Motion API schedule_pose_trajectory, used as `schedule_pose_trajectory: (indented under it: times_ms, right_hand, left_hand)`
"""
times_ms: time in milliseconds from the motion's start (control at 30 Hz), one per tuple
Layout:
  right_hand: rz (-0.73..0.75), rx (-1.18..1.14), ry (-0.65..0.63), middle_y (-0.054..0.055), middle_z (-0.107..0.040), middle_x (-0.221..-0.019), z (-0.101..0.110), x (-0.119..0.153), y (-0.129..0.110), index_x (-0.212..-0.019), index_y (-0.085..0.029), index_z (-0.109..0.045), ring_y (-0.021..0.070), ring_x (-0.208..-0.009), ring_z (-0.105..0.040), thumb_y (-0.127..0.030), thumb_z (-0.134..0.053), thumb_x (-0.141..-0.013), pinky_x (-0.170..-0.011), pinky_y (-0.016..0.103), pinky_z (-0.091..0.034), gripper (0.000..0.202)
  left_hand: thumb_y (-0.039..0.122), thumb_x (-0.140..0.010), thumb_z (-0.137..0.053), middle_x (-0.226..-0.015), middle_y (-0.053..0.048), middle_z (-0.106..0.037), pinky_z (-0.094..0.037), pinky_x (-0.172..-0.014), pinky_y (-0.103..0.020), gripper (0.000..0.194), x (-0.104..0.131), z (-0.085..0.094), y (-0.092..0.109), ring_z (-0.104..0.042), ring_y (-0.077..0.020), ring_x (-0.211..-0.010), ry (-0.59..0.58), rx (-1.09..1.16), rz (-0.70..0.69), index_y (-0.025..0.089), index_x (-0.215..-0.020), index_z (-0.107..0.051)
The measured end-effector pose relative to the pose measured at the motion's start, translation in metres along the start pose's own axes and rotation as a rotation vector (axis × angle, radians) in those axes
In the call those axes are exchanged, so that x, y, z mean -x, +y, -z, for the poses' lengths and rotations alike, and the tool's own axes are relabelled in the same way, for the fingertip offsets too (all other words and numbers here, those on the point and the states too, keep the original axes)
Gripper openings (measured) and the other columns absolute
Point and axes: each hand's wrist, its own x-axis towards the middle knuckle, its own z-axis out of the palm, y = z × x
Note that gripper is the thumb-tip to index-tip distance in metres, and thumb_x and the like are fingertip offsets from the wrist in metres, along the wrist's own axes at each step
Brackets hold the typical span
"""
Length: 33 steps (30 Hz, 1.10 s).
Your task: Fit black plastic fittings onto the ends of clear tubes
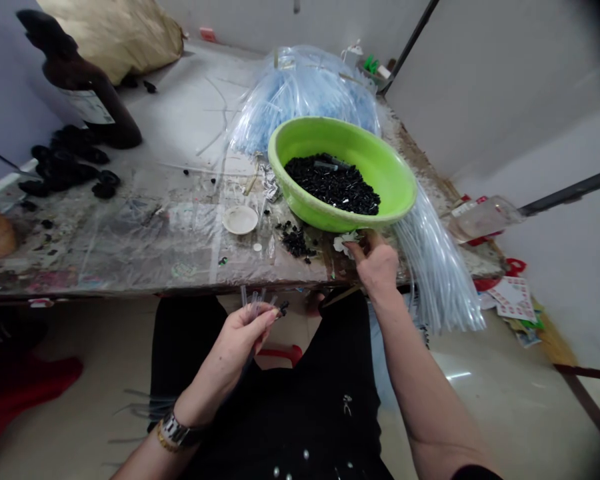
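Observation:
My left hand (247,327) is closed around several short clear plastic tubes (254,300), held over my lap just off the table's front edge. Small black pieces (283,308) show at its fingertips. Under the near rim of a green basin (400,193), my right hand (379,263) has its thumb and bent fingers at a crumpled white paper (346,243), apparently pinching it. Its fingertips are partly hidden. The basin holds a heap of small black plastic pieces (330,183). A smaller pile of black bits (297,241) lies on the table to the left of the right hand.
Behind the basin lies a large bundle of clear tubes (310,87); more tubes (437,267) hang over the right front edge. A white dish (240,219) sits left of the basin. A dark bottle (93,107) and black lumps (65,163) stand at left; a clear bottle (485,217) lies right.

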Motion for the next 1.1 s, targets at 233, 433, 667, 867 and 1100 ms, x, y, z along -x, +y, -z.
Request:
schedule_pose_trajectory:
  times_ms: [233, 433, 667, 867, 1100]
  right_hand:
    - [0.094, 0.095, 0.016, 0.010, -0.070, -0.075, -0.007, -0.002, 0.001, -0.084, -0.017, -0.066, 0.0229, -0.073, -0.060, -0.034, -0.046, -0.092, -0.071, 0.032, -0.033, 0.028]
    - [0.046, 0.028, 0.027, 0.009, -0.069, -0.076, -0.007, -0.004, 0.002, -0.082, -0.017, -0.066, 0.0223, -0.072, -0.060, -0.045, -0.049, -0.090, -0.069, 0.031, -0.035, 0.033]
    - [-0.041, -0.208, 0.043, 0.010, -0.071, -0.092, 0.001, -0.004, 0.010, -0.101, -0.016, -0.066, 0.0243, -0.082, -0.062, -0.040, -0.061, -0.079, -0.074, 0.034, -0.045, 0.033]
    - [-0.193, -0.422, 0.092, 0.015, -0.072, -0.097, 0.001, 0.001, 0.018, -0.094, -0.012, -0.069, 0.0254, -0.092, -0.065, -0.029, -0.057, -0.077, -0.085, 0.038, -0.048, 0.027]
    - [-0.196, -0.322, 0.150, 0.010, -0.069, -0.094, 0.003, 0.005, 0.032, -0.097, -0.016, -0.067, 0.0225, -0.082, -0.060, -0.030, -0.058, -0.078, -0.078, 0.037, -0.048, 0.026]
  left_hand:
    - [0.039, -0.076, -0.072, -0.047, 0.006, -0.046, -0.025, -0.043, -0.020, 0.026, 0.002, -0.001, 0.001, -0.038, -0.0068, -0.045, 0.004, 0.009, -0.002, 0.015, -0.079, -0.063]
    - [0.041, -0.075, -0.072, -0.050, 0.006, -0.048, -0.024, -0.044, -0.020, 0.029, 0.001, 0.001, -0.001, -0.036, -0.0060, -0.044, 0.006, 0.007, -0.002, 0.014, -0.080, -0.065]
    - [0.040, -0.074, -0.073, -0.049, 0.006, -0.047, -0.024, -0.044, -0.020, 0.027, 0.001, 0.000, 0.000, -0.035, -0.0056, -0.043, 0.023, 0.018, 0.006, 0.014, -0.081, -0.065]
    - [0.038, -0.072, -0.075, -0.049, 0.006, -0.048, -0.026, -0.045, -0.020, 0.027, 0.003, -0.003, 0.004, -0.036, -0.0060, -0.044, 0.058, 0.029, 0.028, 0.014, -0.080, -0.065]
    - [0.038, -0.069, -0.076, -0.051, 0.005, -0.052, -0.029, -0.046, -0.020, 0.026, 0.003, -0.004, 0.003, -0.040, -0.0067, -0.046, 0.066, 0.031, 0.030, 0.015, -0.076, -0.065]
